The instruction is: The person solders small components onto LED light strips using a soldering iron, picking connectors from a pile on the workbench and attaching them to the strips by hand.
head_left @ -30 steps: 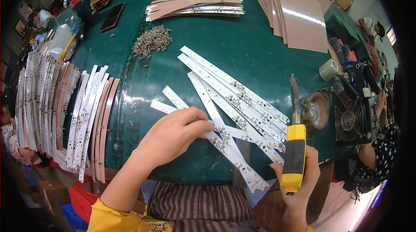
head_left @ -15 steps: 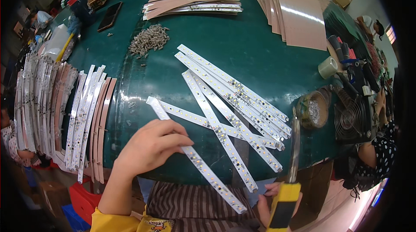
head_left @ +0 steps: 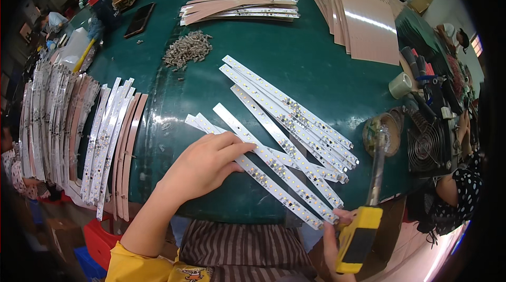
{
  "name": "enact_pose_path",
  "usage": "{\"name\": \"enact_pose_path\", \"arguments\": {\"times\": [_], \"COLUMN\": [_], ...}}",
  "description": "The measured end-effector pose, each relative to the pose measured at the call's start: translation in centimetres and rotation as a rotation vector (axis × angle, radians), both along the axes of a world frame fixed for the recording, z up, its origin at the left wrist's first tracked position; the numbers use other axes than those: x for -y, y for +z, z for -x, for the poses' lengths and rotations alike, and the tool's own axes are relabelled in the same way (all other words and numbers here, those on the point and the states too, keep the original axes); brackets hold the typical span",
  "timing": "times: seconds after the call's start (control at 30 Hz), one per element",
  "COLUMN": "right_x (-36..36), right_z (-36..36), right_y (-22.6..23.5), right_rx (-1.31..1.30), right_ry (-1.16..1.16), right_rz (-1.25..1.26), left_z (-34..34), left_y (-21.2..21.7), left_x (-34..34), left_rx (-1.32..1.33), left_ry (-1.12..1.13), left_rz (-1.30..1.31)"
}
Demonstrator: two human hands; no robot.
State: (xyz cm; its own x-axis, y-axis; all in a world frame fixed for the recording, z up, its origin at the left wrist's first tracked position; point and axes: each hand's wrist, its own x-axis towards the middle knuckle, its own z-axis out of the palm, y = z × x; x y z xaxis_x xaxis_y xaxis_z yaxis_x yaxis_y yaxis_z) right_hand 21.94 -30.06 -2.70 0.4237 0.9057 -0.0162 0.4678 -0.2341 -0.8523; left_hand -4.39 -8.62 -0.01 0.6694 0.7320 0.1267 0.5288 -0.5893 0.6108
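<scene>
A wide green table (head_left: 263, 42) takes up the middle, a red plastic seat (head_left: 99, 240) below its near left side; over on the right, a bright window (head_left: 476, 45) breaks the pale wall (head_left: 457, 5) and light streaks the pinkish floor (head_left: 414, 253).

You are in an electronics workshop: your green worktable (head_left: 321, 79) bears LED strips (head_left: 279, 166), a heap of small metal parts (head_left: 188, 49) and stacked copper-toned boards (head_left: 366, 29), with a black fan (head_left: 425, 147) at the right edge.
</scene>
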Motion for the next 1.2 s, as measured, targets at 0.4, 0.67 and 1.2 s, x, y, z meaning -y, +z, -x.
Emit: {"name": "enact_pose_path", "arguments": {"times": [0.4, 0.67, 1.2], "right_x": [0.9, 0.5, 0.1], "right_z": [-0.7, -0.9, -0.8], "right_y": [0.5, 1.2, 4.1], "right_rx": [0.102, 0.169, 0.215], "right_ry": [-0.086, 0.165, 0.124], "right_rz": [-0.026, -0.025, -0.026], "left_z": [-2.2, -1.8, 5.3], "left_y": [-0.8, -1.7, -2.6], "left_x": [1.0, 1.8, -10.2], "left_rx": [0.074, 0.184, 0.112], "left_ry": [0.009, -0.017, 0.814], "left_rz": [-0.02, -0.207, -0.361]}}
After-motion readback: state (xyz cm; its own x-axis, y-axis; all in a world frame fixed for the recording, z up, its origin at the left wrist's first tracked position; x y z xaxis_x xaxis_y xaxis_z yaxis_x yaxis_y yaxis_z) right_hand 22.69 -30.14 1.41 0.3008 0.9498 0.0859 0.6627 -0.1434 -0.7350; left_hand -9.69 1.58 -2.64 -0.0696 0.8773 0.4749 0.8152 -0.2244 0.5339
